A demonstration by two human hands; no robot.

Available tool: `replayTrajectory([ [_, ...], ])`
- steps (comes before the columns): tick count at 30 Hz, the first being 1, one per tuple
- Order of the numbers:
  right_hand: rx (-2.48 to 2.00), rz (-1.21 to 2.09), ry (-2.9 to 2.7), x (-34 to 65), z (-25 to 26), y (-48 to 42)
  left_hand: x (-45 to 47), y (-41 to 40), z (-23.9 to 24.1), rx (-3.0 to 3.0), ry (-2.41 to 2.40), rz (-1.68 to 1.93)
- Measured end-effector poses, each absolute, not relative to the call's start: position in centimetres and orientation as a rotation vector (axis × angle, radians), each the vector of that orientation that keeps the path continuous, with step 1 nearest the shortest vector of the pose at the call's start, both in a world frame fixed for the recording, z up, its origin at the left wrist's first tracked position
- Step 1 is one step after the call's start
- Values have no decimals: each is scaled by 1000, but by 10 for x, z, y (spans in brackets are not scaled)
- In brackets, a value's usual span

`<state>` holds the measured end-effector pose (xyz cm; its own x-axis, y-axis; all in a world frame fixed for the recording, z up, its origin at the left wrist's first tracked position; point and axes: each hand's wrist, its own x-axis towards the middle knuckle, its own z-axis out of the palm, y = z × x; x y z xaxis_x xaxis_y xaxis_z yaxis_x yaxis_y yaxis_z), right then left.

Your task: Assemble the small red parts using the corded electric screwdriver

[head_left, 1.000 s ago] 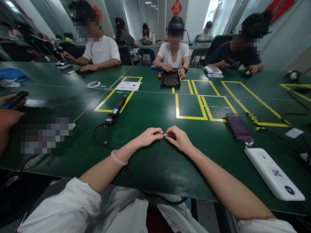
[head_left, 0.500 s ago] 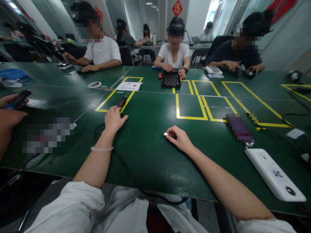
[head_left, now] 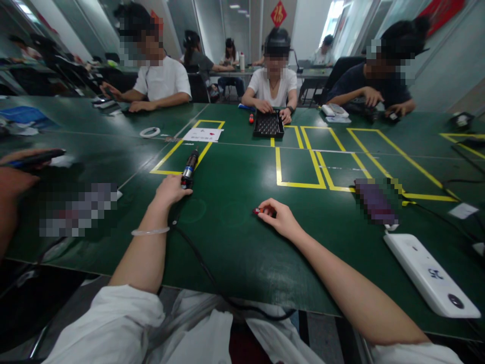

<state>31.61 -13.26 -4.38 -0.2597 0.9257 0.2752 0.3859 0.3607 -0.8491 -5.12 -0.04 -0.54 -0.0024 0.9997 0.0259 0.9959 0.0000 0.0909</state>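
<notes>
My left hand [head_left: 169, 193] is closed at the near end of a dark electric screwdriver [head_left: 188, 169] with a silver and blue band. The screwdriver points away from me, its thin tip near a yellow tape outline. My thumb shows beside it; the other fingers are mostly hidden. A black cord [head_left: 197, 260] runs from near this hand down to my lap. Low over the table, my right hand [head_left: 278, 215] pinches a small red and dark piece [head_left: 256, 211] between thumb and fingers. The piece is too small to identify.
Yellow tape outlines [head_left: 299, 185] mark the green table [head_left: 227, 263]. To the right lie a phone [head_left: 375, 202] and a white power bank [head_left: 432, 273]. Across from me, a person handles a black tray [head_left: 268, 124]. At the left, another person's hand [head_left: 22, 169] holds a dark tool.
My left hand has drawn back toward me along the screwdriver, uncovering more of its body. The cord's loop by my wrist has gone. My right hand has turned the small piece slightly.
</notes>
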Motion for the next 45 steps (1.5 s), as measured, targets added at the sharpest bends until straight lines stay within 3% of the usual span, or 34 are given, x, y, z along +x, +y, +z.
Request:
replayTrajectory([
  [8, -1143, 944, -1774, 313, -46, -132, 4, -20, 1, 2315, 2110, 29],
  [22, -1200, 623, -1870, 316, -43, -131, 107, -84, -6, 2574, 1491, 265],
  [31, -1234, 479, -2052, 315, -45, -132, 121, -102, -8, 2611, 1250, 334],
  [45, -1131, 574, -2028, 318, -44, -131, 124, -109, -7, 2626, 1285, 314],
])
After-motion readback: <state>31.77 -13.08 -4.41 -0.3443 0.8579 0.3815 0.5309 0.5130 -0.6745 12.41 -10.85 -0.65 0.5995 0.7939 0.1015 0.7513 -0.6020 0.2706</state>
